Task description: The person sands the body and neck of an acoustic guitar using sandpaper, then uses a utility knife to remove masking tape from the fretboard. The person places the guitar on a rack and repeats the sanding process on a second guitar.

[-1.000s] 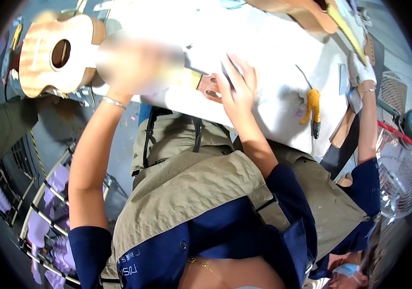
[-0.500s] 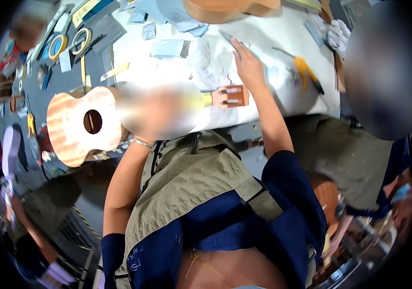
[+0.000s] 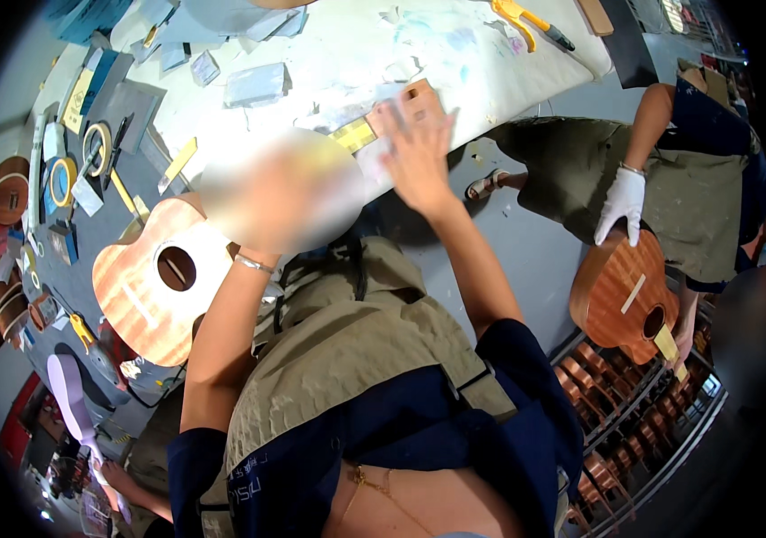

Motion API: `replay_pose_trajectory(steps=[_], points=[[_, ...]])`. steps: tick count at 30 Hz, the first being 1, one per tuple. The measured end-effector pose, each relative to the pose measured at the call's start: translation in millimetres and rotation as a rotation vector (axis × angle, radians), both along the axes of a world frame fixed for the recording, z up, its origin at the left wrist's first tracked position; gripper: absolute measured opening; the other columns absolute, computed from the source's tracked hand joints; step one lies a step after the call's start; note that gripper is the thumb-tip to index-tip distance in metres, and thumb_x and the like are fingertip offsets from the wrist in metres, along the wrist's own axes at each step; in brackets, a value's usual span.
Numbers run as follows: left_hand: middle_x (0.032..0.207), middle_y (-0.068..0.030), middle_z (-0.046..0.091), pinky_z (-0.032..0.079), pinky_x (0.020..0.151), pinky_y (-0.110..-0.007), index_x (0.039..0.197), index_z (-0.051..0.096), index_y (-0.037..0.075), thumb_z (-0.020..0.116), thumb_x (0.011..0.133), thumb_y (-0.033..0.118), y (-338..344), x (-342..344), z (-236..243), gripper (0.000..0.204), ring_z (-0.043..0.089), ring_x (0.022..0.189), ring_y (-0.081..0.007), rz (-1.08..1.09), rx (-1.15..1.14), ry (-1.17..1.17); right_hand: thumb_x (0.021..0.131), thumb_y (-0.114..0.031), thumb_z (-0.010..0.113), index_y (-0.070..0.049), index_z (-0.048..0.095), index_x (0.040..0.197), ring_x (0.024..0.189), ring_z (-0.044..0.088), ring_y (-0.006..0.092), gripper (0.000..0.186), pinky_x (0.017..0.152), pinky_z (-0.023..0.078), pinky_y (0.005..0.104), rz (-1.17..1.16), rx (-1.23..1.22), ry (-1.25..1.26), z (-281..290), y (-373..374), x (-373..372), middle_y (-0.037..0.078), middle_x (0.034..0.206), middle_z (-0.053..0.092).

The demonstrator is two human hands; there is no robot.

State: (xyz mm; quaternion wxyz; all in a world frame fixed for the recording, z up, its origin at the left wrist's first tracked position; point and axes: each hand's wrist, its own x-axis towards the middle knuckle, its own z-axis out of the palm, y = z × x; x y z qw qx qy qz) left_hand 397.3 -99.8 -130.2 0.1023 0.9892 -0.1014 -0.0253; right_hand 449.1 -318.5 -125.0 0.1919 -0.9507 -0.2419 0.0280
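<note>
A pale unfinished ukulele (image 3: 136,300) lies at the table's near edge, its round sound hole facing up and its neck pointing right and away. Yellow tape (image 3: 353,134) covers part of the neck. My left hand (image 3: 275,197) is over the neck beside the body, its fingers lost in a blurred patch. Across the reddish headstock (image 3: 419,92) lies my right hand (image 3: 416,157), palm down with fingers stretched and apart. Anything under that palm is hidden. Beyond the neck rests a grey rectangular pad (image 3: 255,84).
Tape rolls (image 3: 62,181) and small tools crowd the table's left. A yellow-handled tool (image 3: 526,22) lies at the far right. To the right, a person with a white glove (image 3: 623,204) holds another ukulele (image 3: 625,296). A lilac instrument piece (image 3: 69,394) is at lower left.
My right hand has come back from beyond the headstock onto it. The thin dark piece at its fingertips no longer shows. The view has turned, and the ukulele now slants more.
</note>
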Motion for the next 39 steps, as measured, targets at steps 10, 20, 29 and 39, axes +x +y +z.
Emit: replay_pose_trajectory(steps=[10, 20, 29, 39], points=[[0.084, -0.0094, 0.059, 0.047, 0.061, -0.036, 0.096, 0.059, 0.007, 0.061, 0.080, 0.040, -9.6, 14.7, 22.9, 0.037, 0.059, 0.072, -0.0262, 0.104, -0.044, -0.129, 0.077, -0.041, 0.062, -0.023, 0.033, 0.140, 0.139, 0.016, 0.0230, 0.073, 0.104, 0.006, 0.0643, 0.057, -0.123, -0.013, 9.7, -2.2, 9.9, -0.006, 0.147, 0.029], [0.082, -0.0085, 0.058, 0.046, 0.060, -0.037, 0.098, 0.058, 0.007, 0.061, 0.079, 0.045, -14.3, 16.5, 34.8, 0.042, 0.059, 0.071, -0.0276, 0.181, -0.037, -0.063, 0.084, -0.037, 0.053, -0.023, 0.032, 0.141, 0.138, 0.017, 0.0271, 0.063, 0.104, -0.003, 0.0632, 0.028, -0.050, 0.008, -16.3, -34.8, 39.4, -0.003, 0.149, 0.026], [0.081, -0.0096, 0.058, 0.047, 0.060, -0.037, 0.097, 0.058, 0.006, 0.061, 0.079, 0.047, -17.0, 18.7, 32.3, 0.044, 0.059, 0.069, -0.0291, 0.179, -0.021, -0.010, 0.083, -0.042, 0.053, -0.026, 0.030, 0.142, 0.139, 0.015, 0.0223, 0.066, 0.106, 0.001, 0.0622, -0.114, -0.181, 0.069, -28.4, -45.1, 45.4, -0.005, 0.150, 0.023], [0.066, -0.0114, 0.065, 0.050, 0.061, -0.032, 0.106, 0.063, 0.004, 0.062, 0.072, 0.064, 19.8, 52.5, 102.8, 0.069, 0.065, 0.060, -0.0217, 0.391, -0.411, 0.722, 0.097, -0.033, 0.029, 0.006, 0.038, 0.130, 0.097, 0.057, 0.0248, 0.052, 0.089, 0.042, 0.0354, -0.485, 1.081, 0.067, -54.0, -85.9, 125.9, 0.016, 0.108, 0.057]])
